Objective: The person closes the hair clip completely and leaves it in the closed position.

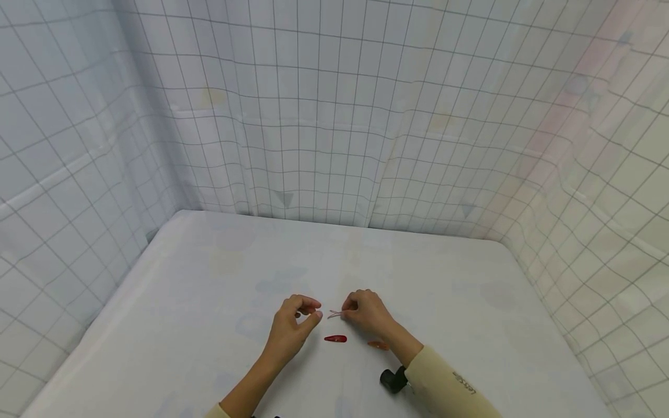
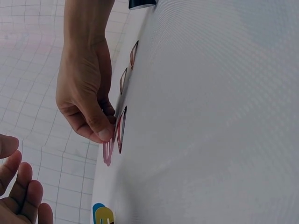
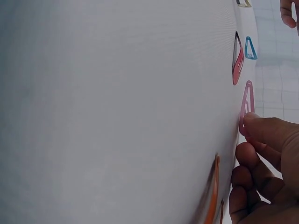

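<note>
My right hand (image 1: 368,313) pinches a pink snap hair clip (image 3: 248,100) by one end between thumb and index finger, its narrow tip pointing left. The clip's two arms stand apart in the head view. Left of it my left hand (image 1: 290,328) holds nothing, its thumb and fingers loosely curved with a gap between them. A red hair clip (image 1: 335,338) lies on the table just nearer than the pink one. An orange hair clip (image 1: 378,345) sits by my right wrist, with another brownish clip (image 2: 123,80) close to it in the left wrist view.
A blue hair clip (image 3: 251,49) and a yellow one (image 2: 105,215) lie toward the left, hidden behind my left hand in the head view. White table (image 1: 444,278) spreads around. Gridded white curtains (image 1: 313,116) enclose it. A black device (image 1: 393,380) is at my right wrist.
</note>
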